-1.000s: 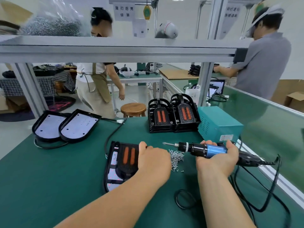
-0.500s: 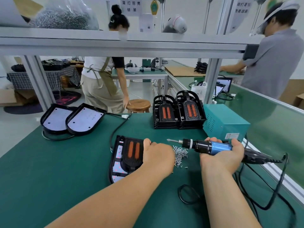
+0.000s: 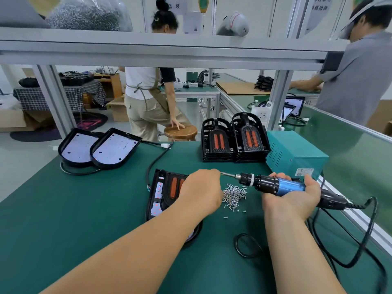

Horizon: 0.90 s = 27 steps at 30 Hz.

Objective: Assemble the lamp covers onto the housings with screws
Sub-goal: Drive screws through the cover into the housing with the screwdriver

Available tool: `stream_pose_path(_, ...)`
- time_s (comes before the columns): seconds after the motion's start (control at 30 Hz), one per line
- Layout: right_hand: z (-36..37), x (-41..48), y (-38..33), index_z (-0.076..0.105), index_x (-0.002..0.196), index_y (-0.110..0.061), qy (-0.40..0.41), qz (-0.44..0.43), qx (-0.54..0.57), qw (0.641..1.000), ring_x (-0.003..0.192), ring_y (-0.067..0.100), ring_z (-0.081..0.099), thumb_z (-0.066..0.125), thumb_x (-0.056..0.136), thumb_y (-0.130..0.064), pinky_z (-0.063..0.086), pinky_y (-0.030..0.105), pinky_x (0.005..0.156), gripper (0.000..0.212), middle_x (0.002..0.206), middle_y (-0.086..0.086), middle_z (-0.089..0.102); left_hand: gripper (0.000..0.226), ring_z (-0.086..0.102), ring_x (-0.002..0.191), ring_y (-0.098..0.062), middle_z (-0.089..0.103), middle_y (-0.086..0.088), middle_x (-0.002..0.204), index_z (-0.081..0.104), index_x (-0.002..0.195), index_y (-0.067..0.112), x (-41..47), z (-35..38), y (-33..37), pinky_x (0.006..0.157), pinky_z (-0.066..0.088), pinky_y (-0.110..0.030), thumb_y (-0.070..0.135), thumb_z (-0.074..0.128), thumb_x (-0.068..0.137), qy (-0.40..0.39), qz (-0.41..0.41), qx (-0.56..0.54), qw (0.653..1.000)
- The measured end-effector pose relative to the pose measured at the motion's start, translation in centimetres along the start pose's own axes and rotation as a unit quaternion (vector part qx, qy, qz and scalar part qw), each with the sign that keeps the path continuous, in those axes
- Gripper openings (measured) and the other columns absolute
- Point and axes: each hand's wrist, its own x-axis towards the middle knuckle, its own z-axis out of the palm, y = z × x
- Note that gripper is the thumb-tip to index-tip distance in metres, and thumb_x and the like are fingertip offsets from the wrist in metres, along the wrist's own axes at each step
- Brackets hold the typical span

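We see a dark green tabletop (image 3: 63, 209). The screwdriver (image 3: 290, 185) is black with a bright blue middle. The lamp cover (image 3: 172, 187) is black with orange-red strips, and the housings (image 3: 115, 149) are black with white boards inside. The screws (image 3: 234, 194) are silvery, the box (image 3: 301, 152) is teal, and the far cloth (image 3: 72, 96) is checked dark and white.

Head camera looks forward and down, close over the bench (image 3: 63, 209)

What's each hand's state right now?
Left hand: curled by the bit; grip hidden, cannot tell.
Right hand: holding the electric screwdriver.
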Motion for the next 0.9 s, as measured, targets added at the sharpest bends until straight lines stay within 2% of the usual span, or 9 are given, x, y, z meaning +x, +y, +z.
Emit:
stream_pose_path(0.1,0.0,-0.1,0.1,0.051,0.089,-0.011,0.0,-0.001,-0.005,1.0,0.05,0.02,0.056,0.069,0.083,-0.025,0.057,0.033,0.066,0.024,0.071,0.003,0.052,0.002,0.054,0.081,-0.025,0.06,-0.002,0.085,0.052,0.091,0.018,-0.1,-1.0,-1.3,0.074,0.047,-0.035,0.016,0.052,0.091,0.013,-0.019,-0.103,0.994)
stream_pose_path(0.17,0.1,-0.2,0.2,0.051,0.089,-0.011,0.0,0.003,-0.005,1.0,0.048,0.02,0.056,0.07,0.082,-0.025,0.057,0.032,0.067,0.024,0.07,0.003,0.053,0.009,0.057,0.09,-0.02,0.063,0.005,0.089,0.059,0.101,0.021,-0.3,-1.5,-2.2,0.081,0.045,-0.025,0.017,0.056,0.094,0.026,-0.018,-0.196,0.98)
stream_pose_path(0.2,0.1,-0.3,0.2,0.051,0.089,-0.011,-0.002,0.005,-0.004,1.0,0.048,0.02,0.056,0.07,0.083,-0.026,0.057,0.032,0.067,0.025,0.07,0.003,0.053,0.009,0.055,0.084,-0.015,0.06,0.011,0.083,0.062,0.102,0.021,-0.4,-1.6,-2.6,0.075,0.041,-0.018,0.017,0.057,0.095,0.031,-0.012,-0.234,0.972)
stream_pose_path(0.27,0.2,-0.3,0.3,0.05,0.089,-0.011,-0.008,0.01,-0.002,1.0,0.049,0.02,0.056,0.069,0.083,-0.026,0.056,0.031,0.065,0.025,0.068,0.002,0.052,0.014,0.05,0.069,-0.012,0.058,0.01,0.074,0.065,0.091,0.024,-0.6,-1.7,-3.1,0.063,0.039,-0.016,0.016,0.056,0.098,0.021,-0.024,-0.326,0.945)
stream_pose_path(0.33,0.2,-0.4,0.4,0.049,0.088,-0.012,-0.012,0.013,0.0,1.0,0.048,0.02,0.057,0.069,0.083,-0.026,0.057,0.032,0.063,0.024,0.063,0.002,0.053,0.025,0.046,0.063,-0.011,0.057,0.003,0.075,0.065,0.084,0.025,-0.8,-1.7,-3.2,0.061,0.042,-0.016,0.013,0.051,0.101,-0.008,-0.056,-0.439,0.897)
stream_pose_path(0.4,0.2,-0.5,0.5,0.049,0.084,-0.012,-0.017,0.016,-0.002,1.0,0.047,0.02,0.057,0.068,0.083,-0.026,0.057,0.032,0.063,0.024,0.059,0.002,0.054,0.027,0.044,0.063,-0.009,0.054,0.0,0.077,0.065,0.082,0.02,-0.8,-1.6,-3.1,0.058,0.043,-0.011,0.011,0.048,0.102,-0.032,-0.081,-0.491,0.867)
stream_pose_path(0.47,0.2,-0.5,0.6,0.048,0.081,-0.013,-0.024,0.02,-0.002,1.0,0.047,0.02,0.056,0.068,0.083,-0.026,0.056,0.032,0.064,0.024,0.059,0.002,0.053,0.028,0.044,0.063,-0.008,0.054,0.001,0.075,0.065,0.081,0.018,-0.9,-1.5,-2.9,0.059,0.043,-0.012,0.013,0.048,0.103,-0.039,-0.094,-0.496,0.862)
stream_pose_path(0.63,0.2,-0.5,0.7,0.045,0.076,-0.014,-0.042,0.02,-0.011,0.999,0.046,0.02,0.056,0.066,0.085,-0.027,0.057,0.033,0.063,0.026,0.054,0.001,0.053,0.028,0.049,0.071,-0.011,0.06,0.004,0.078,0.067,0.081,0.016,-0.7,-1.3,-2.8,0.074,0.043,-0.026,0.024,0.051,0.103,-0.03,-0.106,-0.453,0.885)
stream_pose_path(0.9,0.2,-0.6,0.8,0.045,0.079,-0.013,-0.049,0.022,-0.009,0.999,0.046,0.02,0.056,0.066,0.085,-0.027,0.056,0.032,0.061,0.025,0.055,0.001,0.053,0.027,0.049,0.066,-0.007,0.06,0.01,0.072,0.067,0.078,0.02,-0.7,-1.4,-3.0,0.066,0.042,-0.023,0.027,0.054,0.101,-0.033,-0.096,-0.436,0.894)
